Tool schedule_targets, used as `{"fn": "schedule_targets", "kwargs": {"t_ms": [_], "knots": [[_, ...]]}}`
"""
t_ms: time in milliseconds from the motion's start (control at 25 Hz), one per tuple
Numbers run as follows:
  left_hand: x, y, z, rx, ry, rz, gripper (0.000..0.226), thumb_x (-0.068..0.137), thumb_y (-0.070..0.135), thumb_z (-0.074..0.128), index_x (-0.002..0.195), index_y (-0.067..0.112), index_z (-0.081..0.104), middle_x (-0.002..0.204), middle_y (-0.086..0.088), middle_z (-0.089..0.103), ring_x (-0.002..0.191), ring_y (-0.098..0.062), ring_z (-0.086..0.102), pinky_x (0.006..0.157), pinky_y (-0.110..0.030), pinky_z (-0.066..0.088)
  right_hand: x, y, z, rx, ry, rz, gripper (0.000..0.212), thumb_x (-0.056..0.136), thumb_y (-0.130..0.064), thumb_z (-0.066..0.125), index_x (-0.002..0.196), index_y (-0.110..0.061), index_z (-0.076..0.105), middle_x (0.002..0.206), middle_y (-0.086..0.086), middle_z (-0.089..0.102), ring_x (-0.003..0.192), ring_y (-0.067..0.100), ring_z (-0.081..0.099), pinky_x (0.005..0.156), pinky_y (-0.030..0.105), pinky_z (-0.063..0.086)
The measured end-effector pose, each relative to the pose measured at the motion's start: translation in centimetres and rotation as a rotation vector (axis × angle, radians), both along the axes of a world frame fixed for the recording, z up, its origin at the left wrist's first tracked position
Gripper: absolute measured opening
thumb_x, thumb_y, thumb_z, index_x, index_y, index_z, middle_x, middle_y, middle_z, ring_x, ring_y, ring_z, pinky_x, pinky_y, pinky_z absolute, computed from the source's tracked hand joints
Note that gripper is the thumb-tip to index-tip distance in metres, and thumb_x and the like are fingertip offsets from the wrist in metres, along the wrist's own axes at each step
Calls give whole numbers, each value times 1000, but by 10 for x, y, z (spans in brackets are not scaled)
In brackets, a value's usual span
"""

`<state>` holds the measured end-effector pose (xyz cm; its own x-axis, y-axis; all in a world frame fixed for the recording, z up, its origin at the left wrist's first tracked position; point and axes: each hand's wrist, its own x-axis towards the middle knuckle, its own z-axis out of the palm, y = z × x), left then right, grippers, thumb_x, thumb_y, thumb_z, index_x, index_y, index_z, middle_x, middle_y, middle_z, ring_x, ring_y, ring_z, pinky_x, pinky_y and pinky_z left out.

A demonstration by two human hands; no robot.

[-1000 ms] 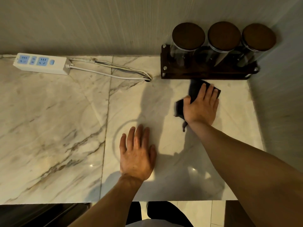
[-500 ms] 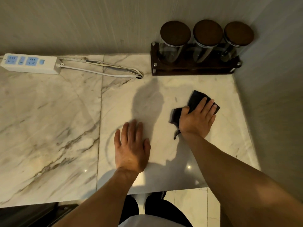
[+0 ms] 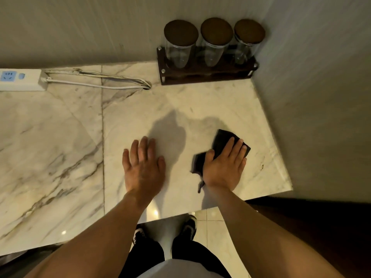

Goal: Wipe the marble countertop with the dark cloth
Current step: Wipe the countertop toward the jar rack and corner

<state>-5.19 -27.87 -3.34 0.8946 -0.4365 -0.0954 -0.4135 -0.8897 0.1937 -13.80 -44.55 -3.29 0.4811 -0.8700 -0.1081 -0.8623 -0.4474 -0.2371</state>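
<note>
A: Near edge first. The marble countertop [image 3: 60, 149] ends just behind both wrists; floor tiles and shoes show below it.

B: Hands?

A: Left hand [image 3: 143, 167] flat on the stone, fingers spread, nothing under it. Right hand [image 3: 224, 167] pressed palm-down on the dark cloth [image 3: 221, 140], fingers extended over it, not curled round it. Cloth lies right of centre, corners poking out past the fingertips and by the thumb (most of it is hidden under the palm).

B: Room to move?

A: Bare marble to the left and ahead. To the right, the wall [image 3: 321, 97] closes the slab off near the cloth. Far corner: jar rack [image 3: 204, 75] against the back wall, three lidded jars [image 3: 180, 47].

B: Cut off?

A: Power strip [image 3: 22, 80] at the far left, partly out of frame; its cord [image 3: 100, 85] loops toward the rack.
</note>
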Motion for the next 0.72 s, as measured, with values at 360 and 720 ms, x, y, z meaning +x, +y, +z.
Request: {"fn": "schedule_targets", "kwargs": {"t_ms": [360, 720], "knots": [[-4, -23, 26, -103, 13, 56, 46, 82, 18, 48, 125, 4, 44, 138, -21, 40, 129, -40, 31, 109, -56, 21, -49, 4, 0, -29, -11, 197, 73, 90, -45, 28, 152, -13, 7, 160, 12, 5, 147, 26, 0, 119, 41, 1], [-30, -63, 13, -165, 7, -119, 50, 93, 28, 44, 138, 5, 41, 146, -17, 40, 138, -37, 28, 115, -55, 14, -82, -72, 8, -51, 140, 836, 76, 86, -48, 34, 151, -19, 8, 160, 5, 2, 147, 19, -2, 120, 40, 7]]}}
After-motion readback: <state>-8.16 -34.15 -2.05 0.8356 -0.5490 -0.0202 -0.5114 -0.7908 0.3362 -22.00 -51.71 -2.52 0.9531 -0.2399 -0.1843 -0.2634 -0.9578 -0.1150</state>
